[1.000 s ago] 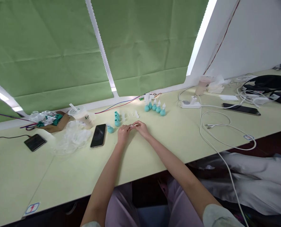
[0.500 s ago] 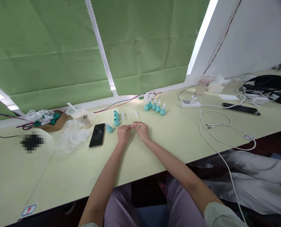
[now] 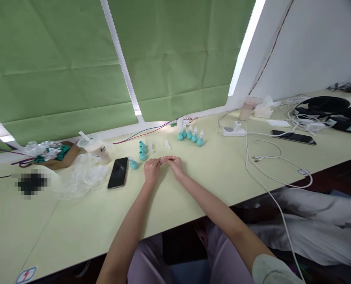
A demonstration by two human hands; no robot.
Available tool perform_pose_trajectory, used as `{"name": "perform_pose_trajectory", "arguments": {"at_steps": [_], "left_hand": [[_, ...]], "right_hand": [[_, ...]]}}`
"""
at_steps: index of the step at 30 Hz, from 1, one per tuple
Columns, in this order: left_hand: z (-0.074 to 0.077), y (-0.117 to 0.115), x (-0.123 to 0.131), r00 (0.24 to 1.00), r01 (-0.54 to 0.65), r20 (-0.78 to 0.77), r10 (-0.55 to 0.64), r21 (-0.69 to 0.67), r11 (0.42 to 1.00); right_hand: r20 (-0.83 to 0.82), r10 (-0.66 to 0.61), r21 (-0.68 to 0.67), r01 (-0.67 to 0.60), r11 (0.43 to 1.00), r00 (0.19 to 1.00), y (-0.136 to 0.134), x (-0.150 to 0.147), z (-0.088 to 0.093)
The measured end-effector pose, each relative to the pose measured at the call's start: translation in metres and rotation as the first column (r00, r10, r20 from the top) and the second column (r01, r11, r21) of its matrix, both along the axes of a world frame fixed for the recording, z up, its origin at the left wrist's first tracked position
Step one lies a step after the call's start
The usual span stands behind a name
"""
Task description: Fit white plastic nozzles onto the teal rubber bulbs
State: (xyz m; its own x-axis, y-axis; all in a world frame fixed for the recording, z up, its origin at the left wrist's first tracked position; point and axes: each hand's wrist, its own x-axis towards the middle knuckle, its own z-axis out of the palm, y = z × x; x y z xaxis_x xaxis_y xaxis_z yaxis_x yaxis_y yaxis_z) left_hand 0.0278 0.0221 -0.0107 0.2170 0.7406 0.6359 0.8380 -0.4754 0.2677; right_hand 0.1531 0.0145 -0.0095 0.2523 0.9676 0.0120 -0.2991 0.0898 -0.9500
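My left hand (image 3: 151, 169) and my right hand (image 3: 174, 163) meet over the table, fingertips closed together around a small whitish, translucent piece (image 3: 163, 160). Fingers cover most of it, so its exact kind stays unclear. Just left of my left hand sits a teal squeeze bulb (image 3: 133, 164) with a clear tip. Behind that hand, open-mouthed teal bulbs (image 3: 142, 156) stand in a short row. Small white nozzles (image 3: 150, 148) and more white pieces (image 3: 168, 145) lie beyond my fingers. Several teal bulbs with pointed white tips (image 3: 194, 138) are grouped at the back right.
A black phone (image 3: 118, 173) lies left of the bulbs, near a crumpled plastic bag (image 3: 85, 177), a drink cup (image 3: 98, 150) and a cardboard box (image 3: 70, 156). On the right are a power strip (image 3: 234, 131), white cables (image 3: 264, 175), another phone (image 3: 294, 137) and black headgear (image 3: 320, 104).
The whole view has shifted slightly, so the table things appear a little further left. Both hands stay together on the small piece, with slight finger movement.
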Motion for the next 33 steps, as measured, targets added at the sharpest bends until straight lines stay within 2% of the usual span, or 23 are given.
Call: {"name": "perform_pose_trajectory", "arguments": {"at_steps": [10, 21, 33], "left_hand": [[-0.001, 0.001, -0.001, 1.0, 0.016, -0.015, -0.016, 0.006, 1.0], [-0.001, 0.001, -0.002, 1.0, 0.013, -0.015, -0.014, -0.014, 1.0], [-0.002, 0.003, -0.003, 0.999, 0.007, -0.032, -0.007, -0.003, 1.0]], "right_hand": [[0.0, 0.03, 0.006, -0.03, 1.0, 1.0, -0.001, 0.002, 0.004], [0.068, -0.02, 0.021, 0.019, 1.0, 0.997, 0.004, 0.002, -0.004], [0.032, -0.006, 0.013, 0.006, 1.0, 0.999, 0.009, 0.002, -0.008]]}}
